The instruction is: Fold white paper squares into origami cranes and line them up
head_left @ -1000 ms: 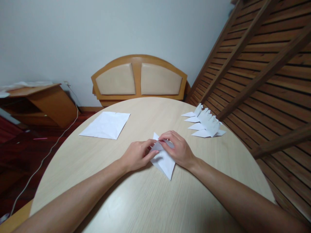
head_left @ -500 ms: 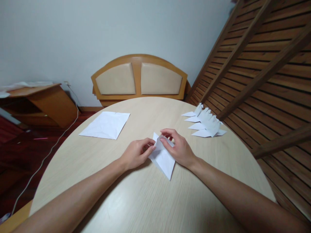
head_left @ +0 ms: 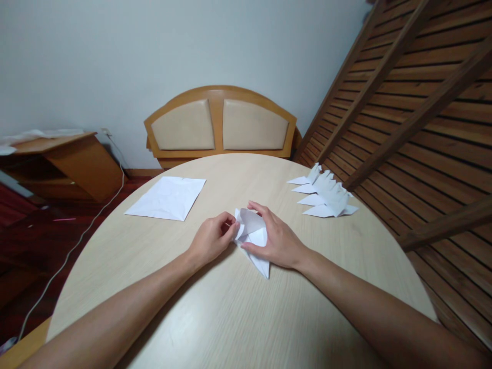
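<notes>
Between my hands, over the middle of the round table (head_left: 192, 312), is a folded sheet of white paper (head_left: 255, 237). One flap stands opened up like a pocket, and a pointed end aims towards me. My left hand (head_left: 215, 236) pinches the paper's left edge between thumb and fingers. Around the right side curves my right hand (head_left: 280, 238), its thumb across the front of the fold and its fingers at the far edge. Parts of the paper are hidden behind the fingers.
A stack of flat white paper (head_left: 167, 199) lies at the table's left. Several folded white paper figures (head_left: 326, 195) stand in a row at the right edge. Beyond are a padded headboard (head_left: 221, 123), a slatted wooden panel (head_left: 423, 128) and a wooden desk (head_left: 84, 164).
The paper's upper flap has been opened into a pocket. My right thumb has moved down across the fold, and my left hand has shifted slightly left with the edge.
</notes>
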`<state>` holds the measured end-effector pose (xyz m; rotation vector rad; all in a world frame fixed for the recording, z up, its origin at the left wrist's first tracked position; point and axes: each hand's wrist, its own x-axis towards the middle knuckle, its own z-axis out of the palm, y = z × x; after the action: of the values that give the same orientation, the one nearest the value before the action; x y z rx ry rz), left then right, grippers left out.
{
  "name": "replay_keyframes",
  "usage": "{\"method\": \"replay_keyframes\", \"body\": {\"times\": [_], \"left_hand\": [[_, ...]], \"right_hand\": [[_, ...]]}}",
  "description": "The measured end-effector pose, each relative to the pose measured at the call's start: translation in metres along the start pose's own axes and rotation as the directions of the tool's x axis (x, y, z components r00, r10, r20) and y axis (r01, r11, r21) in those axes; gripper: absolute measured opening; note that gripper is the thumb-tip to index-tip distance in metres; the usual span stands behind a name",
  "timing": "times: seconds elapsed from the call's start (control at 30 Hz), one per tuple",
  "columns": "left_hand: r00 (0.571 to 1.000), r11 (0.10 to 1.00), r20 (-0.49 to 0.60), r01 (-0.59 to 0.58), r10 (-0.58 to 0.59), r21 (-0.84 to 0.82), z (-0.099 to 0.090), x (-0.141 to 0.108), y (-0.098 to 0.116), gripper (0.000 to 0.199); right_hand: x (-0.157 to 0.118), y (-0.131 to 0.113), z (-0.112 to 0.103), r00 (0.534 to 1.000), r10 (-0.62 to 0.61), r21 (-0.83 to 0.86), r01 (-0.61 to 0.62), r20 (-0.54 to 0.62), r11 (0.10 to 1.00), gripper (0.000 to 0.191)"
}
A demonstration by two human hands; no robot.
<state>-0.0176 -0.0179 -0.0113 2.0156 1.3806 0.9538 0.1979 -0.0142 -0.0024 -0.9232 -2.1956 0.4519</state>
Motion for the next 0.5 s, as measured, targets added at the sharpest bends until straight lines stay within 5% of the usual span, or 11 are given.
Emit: {"method": "replay_keyframes", "body": {"times": [0.13,0.33,0.5], "left_hand": [[0.997,0.999,-0.068,0.039,-0.037,0.028,-0.0006,0.0015,-0.0048,0.023],[0.992,0.990,-0.103,0.083,-0.072,0.111,-0.0023,0.0028,-0.0076,0.014],[0.993,0.980,-0.093,0.093,-0.077,0.178,-0.0016,0.0037,-0.0111,0.031]], "right_hand": [[-0.0010,0.0011,0.0042,0.999,-0.028,-0.041,0.029,0.032,0.999,0.108],[-0.0012,0.0053,0.0066,0.998,-0.012,-0.054,0.015,0.058,0.998,0.102],[-0.0014,0.0082,0.0067,0.994,0.032,-0.043,-0.027,0.106,0.999,0.097]]}}
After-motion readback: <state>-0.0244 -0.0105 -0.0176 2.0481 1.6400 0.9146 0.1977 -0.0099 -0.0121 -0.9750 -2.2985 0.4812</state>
